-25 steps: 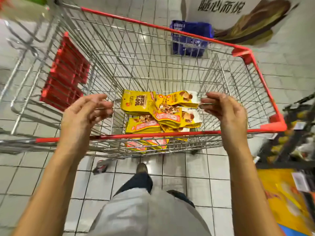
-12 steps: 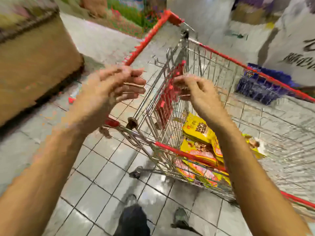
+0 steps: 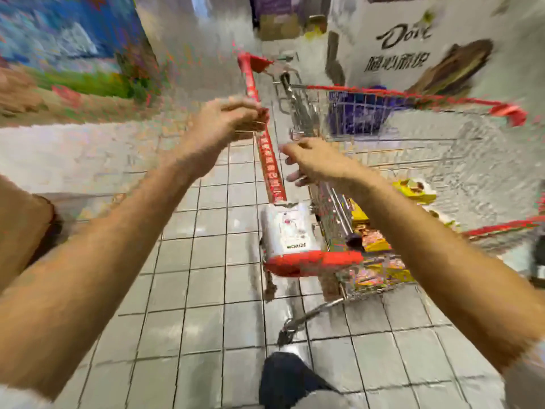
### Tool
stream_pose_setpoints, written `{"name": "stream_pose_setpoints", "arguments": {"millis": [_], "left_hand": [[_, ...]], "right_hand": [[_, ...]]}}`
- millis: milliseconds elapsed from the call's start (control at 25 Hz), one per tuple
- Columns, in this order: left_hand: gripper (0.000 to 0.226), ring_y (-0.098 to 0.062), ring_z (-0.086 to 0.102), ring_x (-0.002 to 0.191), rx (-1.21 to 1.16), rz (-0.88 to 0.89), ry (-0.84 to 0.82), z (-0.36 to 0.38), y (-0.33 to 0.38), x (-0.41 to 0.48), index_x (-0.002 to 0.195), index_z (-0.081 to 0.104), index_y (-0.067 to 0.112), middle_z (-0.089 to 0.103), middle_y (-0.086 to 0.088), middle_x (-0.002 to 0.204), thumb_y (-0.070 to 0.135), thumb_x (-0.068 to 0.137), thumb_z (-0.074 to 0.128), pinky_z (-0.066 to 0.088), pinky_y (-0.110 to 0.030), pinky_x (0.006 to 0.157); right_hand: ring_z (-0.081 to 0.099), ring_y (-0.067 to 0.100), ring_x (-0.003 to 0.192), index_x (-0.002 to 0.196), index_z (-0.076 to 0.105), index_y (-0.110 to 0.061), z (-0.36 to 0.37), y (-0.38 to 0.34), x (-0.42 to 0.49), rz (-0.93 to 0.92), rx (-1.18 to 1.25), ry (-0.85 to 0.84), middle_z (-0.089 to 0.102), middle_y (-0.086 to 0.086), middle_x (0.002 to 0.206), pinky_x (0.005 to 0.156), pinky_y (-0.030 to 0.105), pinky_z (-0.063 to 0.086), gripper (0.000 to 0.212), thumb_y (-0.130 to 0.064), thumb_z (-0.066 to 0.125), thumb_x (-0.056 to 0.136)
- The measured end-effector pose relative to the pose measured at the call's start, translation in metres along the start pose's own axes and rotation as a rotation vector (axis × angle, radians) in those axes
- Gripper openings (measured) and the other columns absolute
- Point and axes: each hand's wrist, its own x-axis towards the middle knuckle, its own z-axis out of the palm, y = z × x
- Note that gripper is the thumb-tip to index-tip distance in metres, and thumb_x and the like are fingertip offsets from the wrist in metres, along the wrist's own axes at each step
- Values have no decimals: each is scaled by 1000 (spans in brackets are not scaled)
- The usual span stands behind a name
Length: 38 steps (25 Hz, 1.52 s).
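A wire shopping cart (image 3: 413, 97) with red trim stands on the tiled floor, and its red handle bar (image 3: 269, 166) runs away from me in the middle of the view. My left hand (image 3: 227, 119) is at the far part of the handle, its fingers curled over the bar. My right hand (image 3: 312, 163) hovers just right of the handle, fingers loose, holding nothing. Several yellow snack packets (image 3: 413, 193) lie in the cart's basket. The whole view is blurred by motion.
A white tag block (image 3: 289, 231) sits on the near end of the handle. A blue basket (image 3: 359, 113) shows beyond the cart, before a white chocolate display (image 3: 413, 48). A colourful display (image 3: 59, 39) and a brown box (image 3: 20, 225) stand at the left.
The view swung left along the cart to its handle. Both hands moved from above the basket to the handle; the left now curls over the bar.
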Motion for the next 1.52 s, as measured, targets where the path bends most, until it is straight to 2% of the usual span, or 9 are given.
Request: {"name": "stream_pose_setpoints", "arguments": {"millis": [160, 280, 440, 560, 720, 840, 960, 1240, 1520], "left_hand": [[31, 2, 59, 73, 262, 98, -101, -13, -27, 75, 94, 67, 3, 69, 6, 79, -13, 81, 43, 45, -7, 67], [36, -19, 60, 99, 543, 222, -285, -22, -47, 131, 111, 62, -2, 65, -15, 110, -12, 81, 44, 50, -26, 88], [38, -33, 59, 106, 1155, 651, -605, -42, -65, 188, 112, 65, 10, 65, -15, 111, 1, 76, 56, 46, -38, 89], [38, -31, 61, 104, 1342, 841, -744, -43, -71, 208, 111, 64, 24, 66, -7, 108, 16, 74, 59, 46, -38, 82], [32, -34, 64, 98, 1333, 1020, -814, -28, -81, 233, 110, 62, 26, 69, -12, 104, 38, 81, 56, 49, -38, 76], [32, -38, 63, 99, 1180, 1145, -895, -32, -88, 241, 108, 60, 21, 67, -17, 104, 40, 83, 57, 45, -39, 71], [33, -39, 62, 97, 1053, 1221, -974, -47, -90, 236, 107, 61, 19, 67, -20, 103, 40, 83, 57, 46, -41, 72], [42, -35, 67, 81, 913, 1550, -942, -131, -114, 207, 102, 60, 18, 69, -15, 87, 54, 81, 56, 42, -35, 59], [42, -32, 65, 73, 897, 1526, -972, -240, -128, 170, 97, 61, 24, 68, -8, 79, 62, 79, 57, 36, -31, 55]], "right_hand": [[56, 11, 57, 88, 54, -10, 9, -12, 33, 78, -253, 70, 55, 0, 76, 46, 16, 46, 36, -45, 48, 92], [51, 12, 54, 73, 55, -16, 9, -26, 61, 125, -261, 91, 52, -5, 61, 39, 10, 40, 29, -38, 51, 92], [48, 11, 51, 73, 56, -12, 21, -40, 89, 231, -322, 124, 50, -1, 63, 37, 11, 35, 30, -33, 50, 94], [51, 8, 38, 76, 45, -15, 41, -40, 100, 397, -140, 159, 52, 3, 64, 35, 13, 39, 22, -24, 53, 94], [55, 8, 44, 96, 50, -6, 61, -40, 104, 584, -384, 389, 64, 15, 84, 35, 16, 39, 17, -22, 53, 92], [64, 29, 87, 111, 57, -11, 88, -45, 104, 822, -832, 703, 66, 18, 108, 63, 29, 44, 37, -40, 54, 88], [60, 33, 109, 117, 55, -13, 120, -56, 112, 1041, -931, 882, 63, 16, 117, 83, 39, 47, 37, -35, 55, 88], [63, 32, 100, 109, 57, -16, 219, -85, 115, 1187, -911, 975, 67, 12, 107, 77, 37, 47, 36, -41, 59, 84], [63, 32, 87, 109, 53, -13, 341, -126, 123, 1165, -941, 1017, 67, 10, 95, 67, 34, 40, 32, -34, 59, 85]]}}
